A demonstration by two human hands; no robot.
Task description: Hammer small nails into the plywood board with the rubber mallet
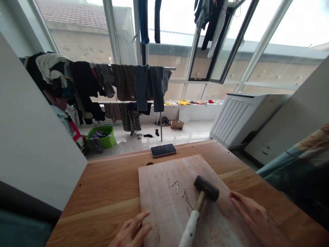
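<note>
A pale wooden board (164,171) lies on a wooden table (108,185). On it rests a mallet (202,202) with a black head and a wooden, white-wrapped handle. Several loose nails (180,188) lie left of the mallet head, and tiny nail heads dot the board's far part. My left hand (132,231) rests at the board's near left edge, fingers stretched out, holding nothing. My right hand (253,216) lies flat on the board's right side, fingers extended, just right of the mallet and not touching it.
A dark phone (163,150) lies at the table's far edge. Beyond are a rack draped with clothes (133,85), a green basket (101,136), a white cabinet (239,116) and large windows. A white panel (28,137) stands left; patterned fabric (303,164) at right.
</note>
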